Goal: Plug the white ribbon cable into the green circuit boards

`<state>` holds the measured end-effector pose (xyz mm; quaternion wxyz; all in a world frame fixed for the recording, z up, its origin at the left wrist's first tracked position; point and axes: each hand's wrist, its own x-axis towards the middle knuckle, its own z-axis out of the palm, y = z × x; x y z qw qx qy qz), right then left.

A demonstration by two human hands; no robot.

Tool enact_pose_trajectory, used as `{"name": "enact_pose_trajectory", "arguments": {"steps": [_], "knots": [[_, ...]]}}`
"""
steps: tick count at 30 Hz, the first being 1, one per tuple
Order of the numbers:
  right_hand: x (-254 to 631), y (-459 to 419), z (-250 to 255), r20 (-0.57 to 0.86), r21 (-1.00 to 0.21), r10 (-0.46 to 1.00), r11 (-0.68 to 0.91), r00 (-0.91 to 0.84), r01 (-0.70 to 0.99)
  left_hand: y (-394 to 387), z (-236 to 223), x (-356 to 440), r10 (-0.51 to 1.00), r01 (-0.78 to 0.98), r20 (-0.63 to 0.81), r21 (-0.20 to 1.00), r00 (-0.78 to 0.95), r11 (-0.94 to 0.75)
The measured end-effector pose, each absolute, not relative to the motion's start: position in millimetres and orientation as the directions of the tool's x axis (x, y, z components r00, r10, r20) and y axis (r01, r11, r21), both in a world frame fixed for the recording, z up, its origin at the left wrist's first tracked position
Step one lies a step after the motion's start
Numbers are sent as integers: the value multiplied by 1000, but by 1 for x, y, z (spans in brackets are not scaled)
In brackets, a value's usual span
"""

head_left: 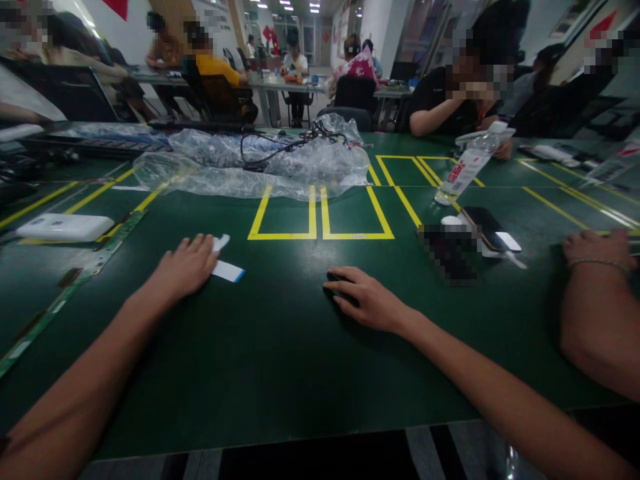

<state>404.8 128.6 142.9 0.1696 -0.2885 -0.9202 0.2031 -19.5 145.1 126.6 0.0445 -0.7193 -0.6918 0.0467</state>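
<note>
Left hand (186, 267) on white strip (229, 271), grip unclear; right hand (367, 300) loosely spread on bench (280, 380); keep strip flat, uncreased.

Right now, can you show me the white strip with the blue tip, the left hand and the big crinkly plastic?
White strip (229, 271): head view, flat part near blue tip.
Left hand (187, 267): head view, back of hand.
Crinkly plastic (260, 173): head view, front folds.

No readable text; bottle label (466, 168) blurred
</note>
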Motion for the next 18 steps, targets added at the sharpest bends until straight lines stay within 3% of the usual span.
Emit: {"name": "enact_pose_trajectory", "arguments": {"steps": [5,8,14,18], "knots": [[400,126,141,190,-414,601,766,-777,491,118,121,106,846,846,-8,-19,533,-533],[398,124,141,156,-360,567,795,-809,488,98,123,138,726,727,54,12,686,-687],[396,123,142,126,-327,550,809,-826,489,102,132,124,749,747,86,57,657,-662],[396,122,144,123,-329,565,799,-816,503,129,133,82,928,930,78,23,365,-367]]}}
